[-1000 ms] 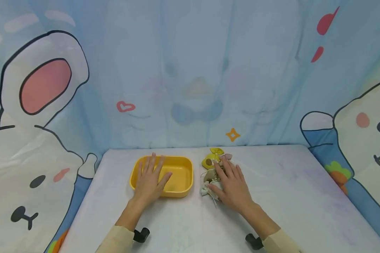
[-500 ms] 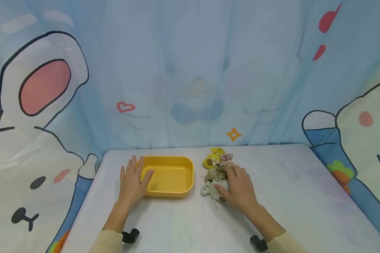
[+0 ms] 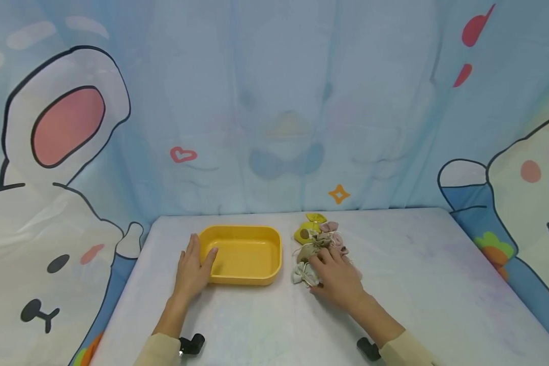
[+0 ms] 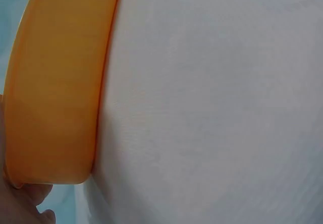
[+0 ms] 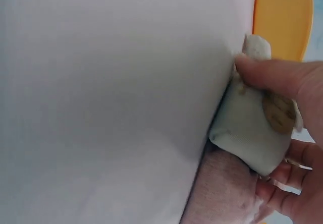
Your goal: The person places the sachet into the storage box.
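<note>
At the left end of a yellow tray, my left hand rests against the side, fingers fairly straight and thumb near the rim. The tray's outer wall fills the left of the left wrist view, with fingertips at its corner. My right hand grips a pale grey-green drawstring pouch between thumb and fingers; its tied end pokes out to the left. Just behind it lie an olive pouch and a pink pouch. A yellow pouch sits farthest back.
A white cloth covers the table. Behind it hangs a blue curtain with cartoon animals. Black wrist mounts stick out by both sleeves.
My left hand has moved left from over the tray to its left end. My right hand has come down from above the pouches and now grips the pale front one.
</note>
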A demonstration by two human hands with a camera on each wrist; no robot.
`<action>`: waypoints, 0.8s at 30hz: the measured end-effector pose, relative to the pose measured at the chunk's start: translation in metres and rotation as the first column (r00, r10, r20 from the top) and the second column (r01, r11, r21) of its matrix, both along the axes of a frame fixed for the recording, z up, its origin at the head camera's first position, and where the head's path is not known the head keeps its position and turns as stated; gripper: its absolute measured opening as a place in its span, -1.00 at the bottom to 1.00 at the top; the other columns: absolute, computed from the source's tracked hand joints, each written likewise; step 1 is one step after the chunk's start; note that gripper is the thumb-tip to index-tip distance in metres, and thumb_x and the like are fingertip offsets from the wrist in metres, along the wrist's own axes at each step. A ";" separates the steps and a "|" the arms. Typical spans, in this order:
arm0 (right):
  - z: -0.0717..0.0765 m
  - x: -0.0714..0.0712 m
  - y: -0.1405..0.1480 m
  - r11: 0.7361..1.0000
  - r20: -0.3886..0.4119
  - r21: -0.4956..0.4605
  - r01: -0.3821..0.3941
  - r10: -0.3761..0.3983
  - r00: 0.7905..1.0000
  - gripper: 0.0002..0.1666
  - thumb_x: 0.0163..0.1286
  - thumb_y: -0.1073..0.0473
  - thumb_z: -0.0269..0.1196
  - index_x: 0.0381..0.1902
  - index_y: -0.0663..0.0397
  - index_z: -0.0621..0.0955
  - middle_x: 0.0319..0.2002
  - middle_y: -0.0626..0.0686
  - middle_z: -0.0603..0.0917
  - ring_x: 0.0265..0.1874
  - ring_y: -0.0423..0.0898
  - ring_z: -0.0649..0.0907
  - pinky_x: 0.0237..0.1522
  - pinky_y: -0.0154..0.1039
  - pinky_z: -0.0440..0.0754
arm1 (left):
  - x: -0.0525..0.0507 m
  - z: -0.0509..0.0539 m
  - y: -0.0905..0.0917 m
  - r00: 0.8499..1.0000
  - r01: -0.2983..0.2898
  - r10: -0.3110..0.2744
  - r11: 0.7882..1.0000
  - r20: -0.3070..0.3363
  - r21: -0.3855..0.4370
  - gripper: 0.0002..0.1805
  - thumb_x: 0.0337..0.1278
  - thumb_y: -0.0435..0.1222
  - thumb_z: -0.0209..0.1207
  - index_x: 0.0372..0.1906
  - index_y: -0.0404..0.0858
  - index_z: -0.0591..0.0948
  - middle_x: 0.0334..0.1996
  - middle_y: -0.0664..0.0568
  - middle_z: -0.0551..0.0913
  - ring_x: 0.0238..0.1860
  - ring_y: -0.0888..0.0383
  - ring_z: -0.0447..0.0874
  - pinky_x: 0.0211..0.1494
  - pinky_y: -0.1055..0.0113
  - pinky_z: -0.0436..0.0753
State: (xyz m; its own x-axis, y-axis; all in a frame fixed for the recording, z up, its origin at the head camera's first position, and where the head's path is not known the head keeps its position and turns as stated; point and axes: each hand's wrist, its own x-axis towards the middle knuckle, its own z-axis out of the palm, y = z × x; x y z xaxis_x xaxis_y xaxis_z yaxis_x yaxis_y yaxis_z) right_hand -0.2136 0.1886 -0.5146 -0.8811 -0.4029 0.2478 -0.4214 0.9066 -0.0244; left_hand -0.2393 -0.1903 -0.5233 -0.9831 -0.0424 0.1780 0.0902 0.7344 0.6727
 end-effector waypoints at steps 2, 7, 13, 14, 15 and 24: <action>-0.001 0.000 -0.001 1.000 -0.019 -0.002 0.001 -0.001 1.000 -0.20 -0.04 -0.11 0.68 0.17 -0.13 0.63 0.02 0.01 0.59 0.08 0.06 0.52 0.08 0.11 0.69 | 0.001 -0.002 0.001 1.000 -0.013 0.013 0.999 0.016 0.041 -0.07 0.61 0.14 -0.13 0.64 -0.48 -0.06 0.66 -0.35 -0.03 0.69 -0.24 -0.09 0.72 -0.20 -0.09; -0.002 0.000 -0.002 0.999 -0.046 -0.042 0.006 -0.007 0.999 -0.35 0.04 -0.03 0.64 0.09 -0.05 0.67 -0.02 0.02 0.63 0.05 0.06 0.56 0.04 0.02 0.70 | 0.001 -0.006 0.001 0.998 -0.049 0.044 0.993 0.047 0.103 -0.15 0.66 0.09 -0.22 0.64 -0.46 -0.04 0.66 -0.33 -0.01 0.68 -0.24 -0.07 0.72 -0.16 -0.01; 0.004 -0.001 -0.005 0.991 -0.053 -0.135 -0.011 0.003 0.999 -0.34 0.12 -0.03 0.60 0.17 -0.01 0.67 -0.02 0.01 0.65 0.04 0.04 0.57 0.10 -0.02 0.68 | 0.002 -0.007 0.001 0.997 -0.070 0.066 0.989 0.032 0.134 -0.18 0.67 0.06 -0.22 0.65 -0.45 -0.01 0.66 -0.31 0.03 0.67 -0.24 -0.02 0.72 -0.15 0.02; 0.005 -0.001 -0.006 0.988 -0.056 -0.151 -0.014 0.005 0.998 -0.33 0.13 -0.03 0.59 0.19 -0.01 0.66 -0.01 0.01 0.65 0.04 0.03 0.57 0.10 -0.03 0.68 | 0.002 -0.007 0.001 0.997 -0.071 0.068 0.988 0.030 0.138 -0.19 0.67 0.06 -0.22 0.65 -0.45 -0.01 0.66 -0.31 0.03 0.67 -0.23 -0.02 0.72 -0.15 0.02; 0.007 -0.001 -0.007 0.985 -0.060 -0.169 -0.017 0.006 0.998 -0.33 0.14 -0.03 0.58 0.20 -0.01 0.66 0.00 0.01 0.65 0.03 0.03 0.57 0.09 -0.03 0.68 | 0.002 -0.007 0.000 0.997 -0.074 0.070 0.987 0.029 0.141 -0.19 0.67 0.05 -0.21 0.65 -0.44 -0.01 0.66 -0.31 0.03 0.67 -0.23 -0.02 0.72 -0.15 0.03; 0.025 -0.004 -0.020 0.914 -0.095 -0.404 -0.044 0.006 0.995 -0.35 0.20 -0.01 0.56 0.21 0.06 0.67 0.11 0.06 0.71 0.10 0.05 0.63 0.15 0.05 0.67 | 0.003 -0.006 0.001 0.997 -0.081 0.076 0.983 0.034 0.166 -0.21 0.67 0.02 -0.20 0.65 -0.42 -0.01 0.65 -0.31 0.05 0.67 -0.25 -0.01 0.71 -0.17 0.03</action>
